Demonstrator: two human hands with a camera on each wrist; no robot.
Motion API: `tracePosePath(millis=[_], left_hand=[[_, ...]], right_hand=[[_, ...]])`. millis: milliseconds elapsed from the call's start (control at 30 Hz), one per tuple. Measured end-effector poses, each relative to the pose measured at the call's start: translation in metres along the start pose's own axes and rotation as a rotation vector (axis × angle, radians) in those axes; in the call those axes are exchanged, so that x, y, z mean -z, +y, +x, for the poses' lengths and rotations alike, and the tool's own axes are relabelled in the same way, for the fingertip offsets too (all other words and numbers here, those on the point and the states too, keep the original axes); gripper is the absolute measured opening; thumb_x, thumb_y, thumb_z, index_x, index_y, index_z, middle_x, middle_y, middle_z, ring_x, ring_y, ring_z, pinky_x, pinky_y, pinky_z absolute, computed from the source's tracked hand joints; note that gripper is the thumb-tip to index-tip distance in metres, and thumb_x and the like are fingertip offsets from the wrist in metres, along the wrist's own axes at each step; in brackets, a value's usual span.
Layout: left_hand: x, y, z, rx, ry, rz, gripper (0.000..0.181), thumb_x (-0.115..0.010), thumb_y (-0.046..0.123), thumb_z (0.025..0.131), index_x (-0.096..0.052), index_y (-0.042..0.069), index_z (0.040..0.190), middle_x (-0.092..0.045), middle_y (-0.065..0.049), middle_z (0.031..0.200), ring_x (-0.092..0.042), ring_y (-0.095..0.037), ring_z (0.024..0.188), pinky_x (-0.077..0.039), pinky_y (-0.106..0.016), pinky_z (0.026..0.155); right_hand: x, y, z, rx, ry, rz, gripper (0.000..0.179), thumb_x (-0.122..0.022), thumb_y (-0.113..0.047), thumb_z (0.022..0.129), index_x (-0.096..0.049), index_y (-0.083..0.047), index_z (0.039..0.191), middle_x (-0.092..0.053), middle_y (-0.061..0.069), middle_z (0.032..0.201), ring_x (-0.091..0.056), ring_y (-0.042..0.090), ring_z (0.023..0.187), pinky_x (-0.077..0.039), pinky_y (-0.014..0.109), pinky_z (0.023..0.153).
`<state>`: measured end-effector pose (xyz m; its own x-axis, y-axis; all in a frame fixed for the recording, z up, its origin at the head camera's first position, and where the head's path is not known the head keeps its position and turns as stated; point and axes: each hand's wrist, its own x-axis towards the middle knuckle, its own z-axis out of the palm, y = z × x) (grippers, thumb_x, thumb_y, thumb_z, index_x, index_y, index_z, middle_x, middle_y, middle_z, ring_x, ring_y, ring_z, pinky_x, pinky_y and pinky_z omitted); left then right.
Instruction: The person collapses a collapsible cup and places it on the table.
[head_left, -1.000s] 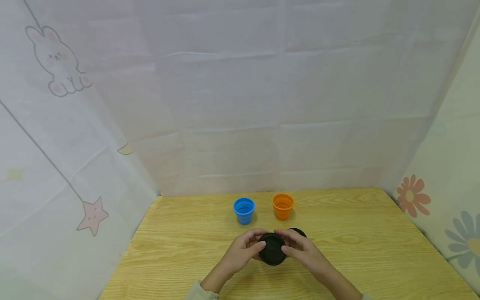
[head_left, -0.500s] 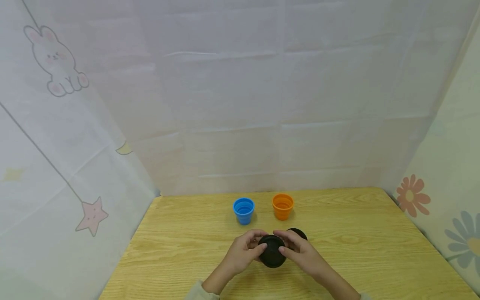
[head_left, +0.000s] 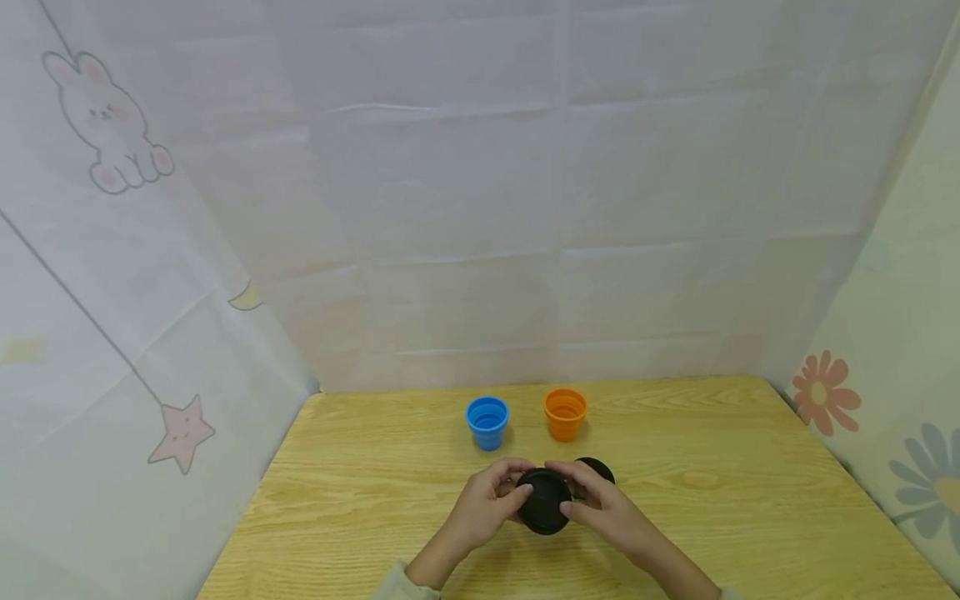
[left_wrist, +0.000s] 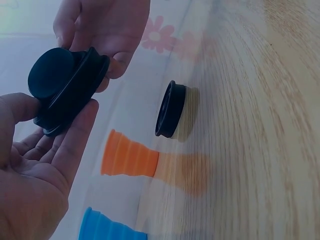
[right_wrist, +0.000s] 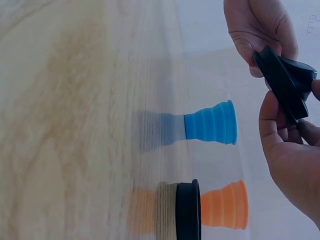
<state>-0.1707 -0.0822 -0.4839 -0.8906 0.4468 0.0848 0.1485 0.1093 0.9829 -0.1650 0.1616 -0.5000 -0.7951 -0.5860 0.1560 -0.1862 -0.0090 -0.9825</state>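
A black collapsible cup (head_left: 544, 503), partly folded, is held in the air between both hands, tilted with its round base towards the head camera. My left hand (head_left: 482, 505) grips its left side, thumb on the near face and fingers behind. On the right side my right hand (head_left: 609, 510) pinches it the same way. From the left wrist view, the base of the black cup (left_wrist: 50, 74) sticks out beyond wider rings. A second black piece, round and flat (left_wrist: 171, 110), lies on the table, partly hidden behind my right hand in the head view.
Towards the back of the wooden table (head_left: 360, 475) stand a blue collapsible cup (head_left: 488, 423) and an orange collapsible cup (head_left: 566, 414), both upright and extended. A pale cloth backdrop (head_left: 480, 208) rises behind the table and along its sides.
Both hands keep hold of the black cup, which has shifted only slightly. My right thumb has slid a little lower on its edge. The other cups have not moved.
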Motion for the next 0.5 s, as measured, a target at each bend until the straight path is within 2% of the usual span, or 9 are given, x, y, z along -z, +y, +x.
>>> tracePosePath(millis=[133,300,500], left_hand=[[0.0,0.0003,-0.0003,0.012,0.01,0.0,0.031,-0.063,0.014,0.101,-0.06,0.003,0.13,-0.069,-0.011,0.109,-0.07,-0.017,0.092,-0.063,-0.035,0.071],[-0.0004,-0.0008,-0.0001,0.009,-0.004,0.025,0.032,-0.065,0.014,0.101,-0.06,0.004,0.13,-0.068,-0.009,0.108,-0.069,-0.016,0.092,-0.063,-0.037,0.071],[-0.0004,-0.0015,0.001,0.009,-0.008,0.049,0.031,-0.066,0.015,0.1,-0.06,0.005,0.129,-0.067,-0.008,0.105,-0.069,-0.014,0.089,-0.063,-0.038,0.07]], right_hand=[[-0.0009,0.0002,0.0004,0.005,0.012,-0.022,0.053,-0.055,-0.015,0.105,-0.037,-0.001,0.154,-0.038,0.026,0.144,-0.055,0.01,0.125,-0.05,0.024,0.1],[-0.0033,-0.0004,0.0017,-0.007,0.074,-0.084,0.049,-0.059,-0.017,0.104,-0.045,-0.003,0.149,-0.046,0.022,0.139,-0.058,0.011,0.121,-0.052,0.024,0.097],[-0.0062,-0.0007,0.0031,-0.043,0.134,-0.107,0.047,-0.062,-0.017,0.102,-0.05,-0.003,0.145,-0.051,0.019,0.137,-0.059,0.014,0.118,-0.053,0.023,0.094]])
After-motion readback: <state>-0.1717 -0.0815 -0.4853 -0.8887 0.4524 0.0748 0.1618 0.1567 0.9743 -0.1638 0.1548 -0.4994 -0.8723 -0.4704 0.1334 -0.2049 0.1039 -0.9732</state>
